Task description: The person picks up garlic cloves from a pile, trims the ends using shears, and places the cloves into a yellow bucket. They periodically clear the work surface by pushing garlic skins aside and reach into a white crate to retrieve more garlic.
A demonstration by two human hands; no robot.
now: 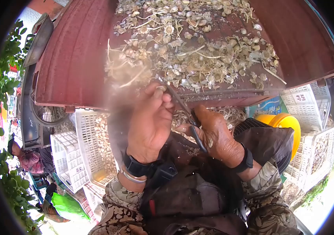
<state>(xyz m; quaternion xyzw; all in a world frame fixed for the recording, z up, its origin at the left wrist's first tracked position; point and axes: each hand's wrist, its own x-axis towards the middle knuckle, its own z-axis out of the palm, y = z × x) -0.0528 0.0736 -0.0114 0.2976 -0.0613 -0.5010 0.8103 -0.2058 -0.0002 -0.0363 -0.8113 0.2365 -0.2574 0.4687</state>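
My right hand [218,135] is wrapped round a pair of scissors [181,102], with the dark handles low and the blades pointing up and left. The fingers of my left hand [148,123] are curled closed around a small pale garlic bulb [161,89], mostly hidden by the fingertips. The scissor blades lie right beside those fingertips. Beyond both hands, a loose heap of garlic [202,58] with papery skins and dry stalks covers the middle of a dark red metal surface [76,58]. The left edge of the heap is blurred.
White plastic crates holding garlic stand at the left [81,137] and right [298,172]. A yellow bucket [295,135] sits right of my lap. A dark apron [186,192] covers my legs. Another person [31,158] is at the far left, near a bright green bag [69,205].
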